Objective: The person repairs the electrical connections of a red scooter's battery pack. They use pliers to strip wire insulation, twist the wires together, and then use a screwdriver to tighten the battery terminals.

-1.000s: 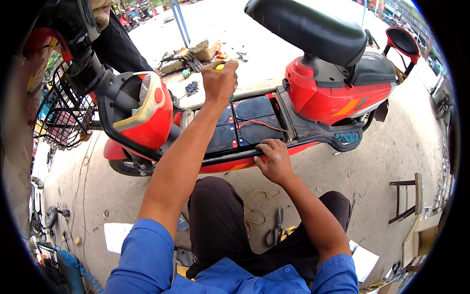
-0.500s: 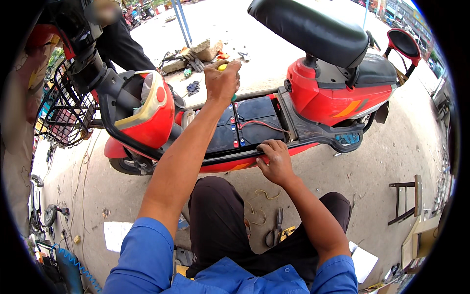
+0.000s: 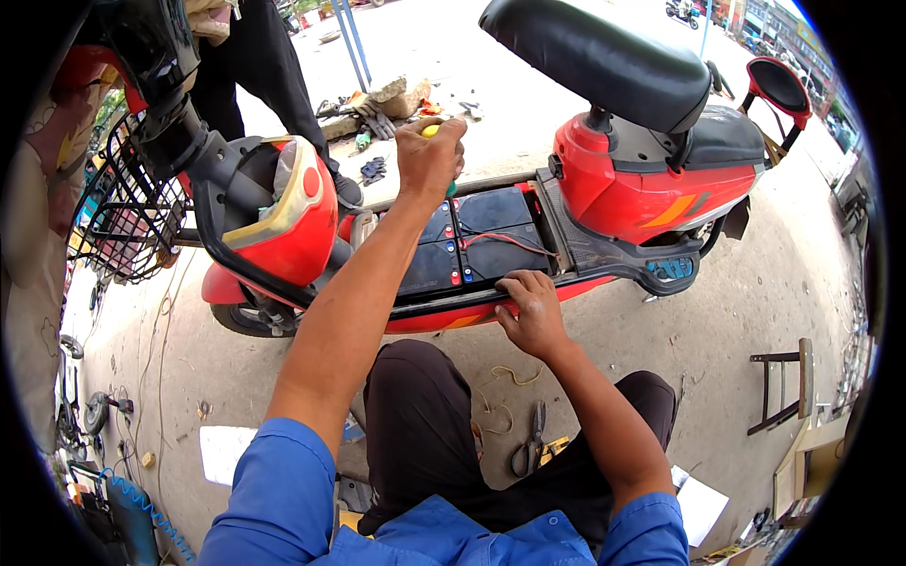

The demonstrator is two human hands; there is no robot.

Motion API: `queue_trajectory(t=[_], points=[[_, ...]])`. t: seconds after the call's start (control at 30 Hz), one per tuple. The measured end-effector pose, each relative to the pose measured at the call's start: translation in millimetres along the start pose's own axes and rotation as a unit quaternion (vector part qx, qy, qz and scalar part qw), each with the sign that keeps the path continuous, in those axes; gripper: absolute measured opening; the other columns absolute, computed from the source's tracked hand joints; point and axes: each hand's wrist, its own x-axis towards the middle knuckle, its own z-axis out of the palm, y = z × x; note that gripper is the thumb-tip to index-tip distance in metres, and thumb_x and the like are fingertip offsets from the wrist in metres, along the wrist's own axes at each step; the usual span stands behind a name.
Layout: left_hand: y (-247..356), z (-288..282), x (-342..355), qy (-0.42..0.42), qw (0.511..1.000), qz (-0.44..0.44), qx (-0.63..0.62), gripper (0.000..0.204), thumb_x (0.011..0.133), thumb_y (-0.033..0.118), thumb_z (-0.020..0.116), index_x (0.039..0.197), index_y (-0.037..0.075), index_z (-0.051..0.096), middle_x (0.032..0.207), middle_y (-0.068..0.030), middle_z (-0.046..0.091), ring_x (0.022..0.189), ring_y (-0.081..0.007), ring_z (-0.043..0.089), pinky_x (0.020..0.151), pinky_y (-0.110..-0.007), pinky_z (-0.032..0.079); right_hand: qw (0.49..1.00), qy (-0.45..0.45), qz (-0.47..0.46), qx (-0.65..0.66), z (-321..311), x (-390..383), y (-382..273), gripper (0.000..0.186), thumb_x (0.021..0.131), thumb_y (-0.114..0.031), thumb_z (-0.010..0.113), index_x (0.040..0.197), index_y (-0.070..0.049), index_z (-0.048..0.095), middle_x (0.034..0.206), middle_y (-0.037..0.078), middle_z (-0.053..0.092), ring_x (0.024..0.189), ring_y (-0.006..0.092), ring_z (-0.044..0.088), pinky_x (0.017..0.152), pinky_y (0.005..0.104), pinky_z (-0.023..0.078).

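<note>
My left hand [image 3: 429,162] is closed around the yellow and green handle of a screwdriver [image 3: 431,131], upright over the scooter's open battery bay. The hand and forearm hide its shaft and tip. Below lie several black batteries [image 3: 500,208] with red and blue terminals, and red and black wires [image 3: 500,236] run across them. My right hand [image 3: 531,307] grips the near side rim [image 3: 453,305] of the red electric scooter [image 3: 604,170], fingers over the top and thumb against the outer side. The black seat [image 3: 604,61] is tipped up on the right.
Past the scooter's front stands another person [image 3: 274,75] in dark trousers. Rubble and gloves [image 3: 377,118] lie on the far ground. Scissors [image 3: 530,443] and a yellowish cord [image 3: 514,375] are on the floor by my legs. A wire basket [image 3: 127,212] hangs at the left; a stool frame [image 3: 783,387] stands right.
The person beyond the scooter has straightened up, and a leg and shoe now show more fully beside the front panel. My hands and the screwdriver look almost unmoved.
</note>
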Motion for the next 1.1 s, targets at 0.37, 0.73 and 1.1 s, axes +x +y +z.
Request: queue_trajectory(t=[0.37, 0.73, 1.1], points=[[0.1, -0.3, -0.1, -0.004, 1.0, 0.002, 0.003, 0.027, 0.089, 0.011, 0.066, 0.066, 0.004, 0.055, 0.054, -0.0029, 0.05, 0.041, -0.0096, 0.044, 0.038, -0.026, 0.035, 1.0, 0.002, -0.002, -0.002, -1.2, 0.0, -1.5, 0.037, 0.072, -0.009, 0.076, 0.108, -0.005, 0.066, 0.112, 0.012, 0.062, 0.109, 0.034, 0.056, 0.099, 0.0445, 0.043], [-0.5, -1.2, 0.7, -0.014, 1.0, 0.005, 0.007, 0.029, 0.09, 0.012, 0.066, 0.064, 0.005, 0.054, 0.054, -0.0025, 0.049, 0.04, -0.0094, 0.044, 0.038, -0.026, 0.034, 1.0, 0.003, -0.003, 0.0, -0.2, -0.2, -0.6, 0.038, 0.072, -0.01, 0.075, 0.109, -0.005, 0.066, 0.112, 0.013, 0.062, 0.109, 0.0347, 0.056, 0.098, 0.0448, 0.043], [0.7, -0.7, 0.0, -0.008, 1.0, -0.001, 0.027, 0.033, 0.089, 0.015, 0.067, 0.061, 0.006, 0.051, 0.052, -0.0025, 0.048, 0.04, -0.0105, 0.044, 0.039, -0.026, 0.033, 1.0, 0.006, -0.003, 0.002, -1.9, -0.6, -2.9, 0.038, 0.071, -0.009, 0.076, 0.108, -0.005, 0.066, 0.112, 0.012, 0.062, 0.108, 0.0342, 0.056, 0.097, 0.045, 0.044]])
